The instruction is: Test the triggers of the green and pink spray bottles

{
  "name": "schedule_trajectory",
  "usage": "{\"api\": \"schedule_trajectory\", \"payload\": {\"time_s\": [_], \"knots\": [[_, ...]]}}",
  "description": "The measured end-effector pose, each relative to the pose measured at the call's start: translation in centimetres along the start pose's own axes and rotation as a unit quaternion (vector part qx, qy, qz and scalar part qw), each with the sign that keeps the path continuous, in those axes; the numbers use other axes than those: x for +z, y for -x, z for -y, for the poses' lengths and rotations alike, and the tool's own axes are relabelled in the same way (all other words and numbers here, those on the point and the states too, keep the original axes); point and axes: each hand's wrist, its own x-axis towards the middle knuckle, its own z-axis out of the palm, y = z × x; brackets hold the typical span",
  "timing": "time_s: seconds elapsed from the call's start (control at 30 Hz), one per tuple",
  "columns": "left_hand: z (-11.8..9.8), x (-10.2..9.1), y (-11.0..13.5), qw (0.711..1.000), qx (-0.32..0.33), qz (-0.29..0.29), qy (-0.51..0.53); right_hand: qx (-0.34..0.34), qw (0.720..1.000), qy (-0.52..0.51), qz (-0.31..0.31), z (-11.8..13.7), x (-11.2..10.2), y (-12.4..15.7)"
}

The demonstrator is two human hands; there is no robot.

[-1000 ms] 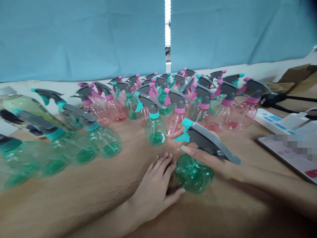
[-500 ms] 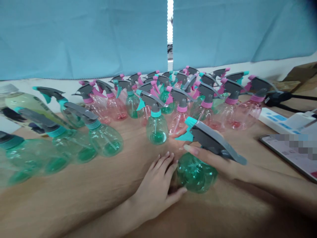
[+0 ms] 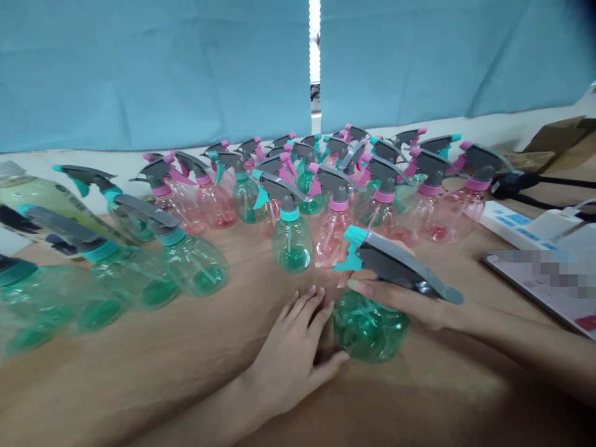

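A green see-through spray bottle [image 3: 371, 326] with a grey and turquoise trigger head stands near the table's front. My right hand [image 3: 395, 295] is closed around its neck, under the head; the fingers behind it are partly hidden. Flat on the table to the left of that bottle lies my left hand [image 3: 298, 351], fingers stretched out and thumb close to the bottle's base. Whether the thumb touches the bottle I cannot tell. Just beyond my hands stand another green spray bottle [image 3: 292, 242] and a pink one [image 3: 333, 233].
Several pink and green spray bottles crowd the back of the table [image 3: 195, 372]. More green bottles [image 3: 195, 264] stand at the left, beside a large yellowish bottle [image 3: 56, 202]. At the right lie a phone [image 3: 526, 285] and a white power strip [image 3: 507, 220]. A blue curtain [image 3: 162, 74] hangs behind.
The view has shifted slightly, so the background bottles sit a little further left. Both hands and the held spray bottle stay almost in place.
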Motion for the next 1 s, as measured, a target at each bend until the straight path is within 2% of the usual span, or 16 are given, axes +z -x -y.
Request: {"api": "schedule_trajectory", "payload": {"time_s": [0.17, 0.27, 0.53, 1.0], "knots": [[-0.1, -0.2, 0.0, 1.0, -0.002, 0.0, 0.015, -0.032, 0.998, -0.045, 0.025, 0.7, -0.2, -0.4], [-0.2, -0.3, -0.1, 1.0, -0.002, 0.006, 0.016, -0.057, 0.997, -0.038, 0.035, 1.1, -0.4, -0.7], [-0.2, -0.3, 0.0, 1.0, -0.005, 0.003, 0.024, -0.024, 0.999, 0.011, 0.034, 1.5, -0.6, -0.3], [0.0, 0.0, 0.1, 1.0, -0.001, -0.006, 0.014, -0.049, 0.998, -0.012, 0.034, 1.6, -0.4, -0.5]]}}
